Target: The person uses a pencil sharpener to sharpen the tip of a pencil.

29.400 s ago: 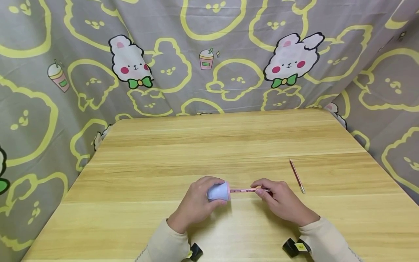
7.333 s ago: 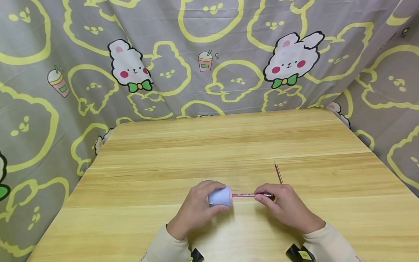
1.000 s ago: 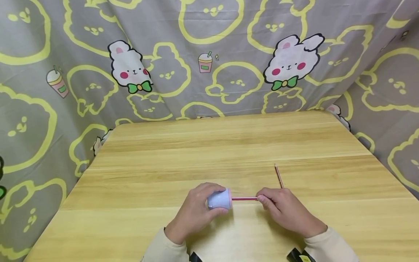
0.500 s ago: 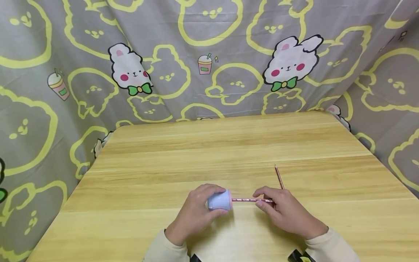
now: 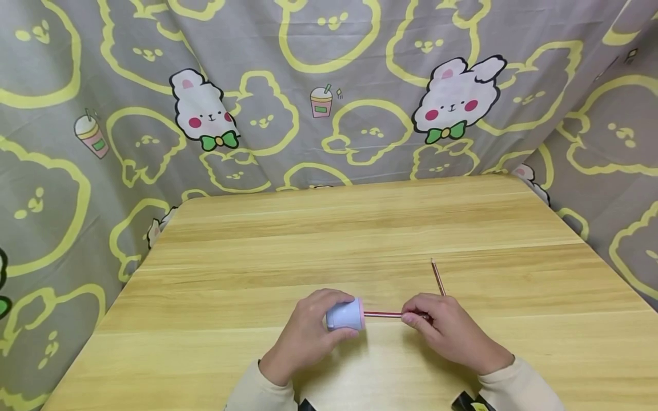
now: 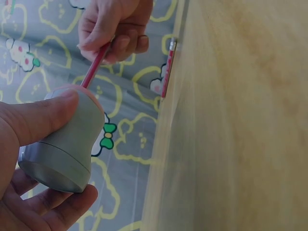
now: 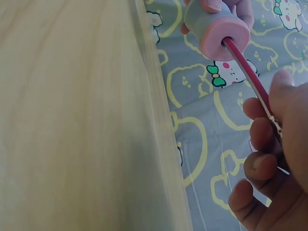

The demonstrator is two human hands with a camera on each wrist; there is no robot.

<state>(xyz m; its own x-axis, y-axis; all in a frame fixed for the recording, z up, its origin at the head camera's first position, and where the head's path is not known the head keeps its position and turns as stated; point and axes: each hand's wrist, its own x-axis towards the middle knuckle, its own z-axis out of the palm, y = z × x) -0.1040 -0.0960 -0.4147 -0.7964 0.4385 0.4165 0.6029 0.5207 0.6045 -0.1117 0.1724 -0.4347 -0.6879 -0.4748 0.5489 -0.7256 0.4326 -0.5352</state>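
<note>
My left hand [image 5: 313, 331] grips a pale blue pencil sharpener [image 5: 344, 314] lying sideways in the air, thumb on one side and fingers on the other. Its pink end faces right, and a red striped pencil [image 5: 382, 314] runs into the hole there. In the right wrist view the pencil [image 7: 248, 72] enters the pink face [image 7: 211, 43] at its middle. My right hand [image 5: 452, 331] pinches the pencil toward its back end between thumb and fingers. The pencil's tip is hidden inside the sharpener.
A second red pencil [image 5: 438, 277] lies on the wooden table [image 5: 329, 240] just beyond my right hand, which covers its near end; the left wrist view shows a whitish eraser on that pencil [image 6: 168, 67]. A grey patterned curtain [image 5: 370, 68] hangs behind and beside the table.
The pencil has turned about its length: lettering faced up half a second ago, stripes now. My right fingers have closed in on it again. Since the oldest frame, the second pencil lies farther left.
</note>
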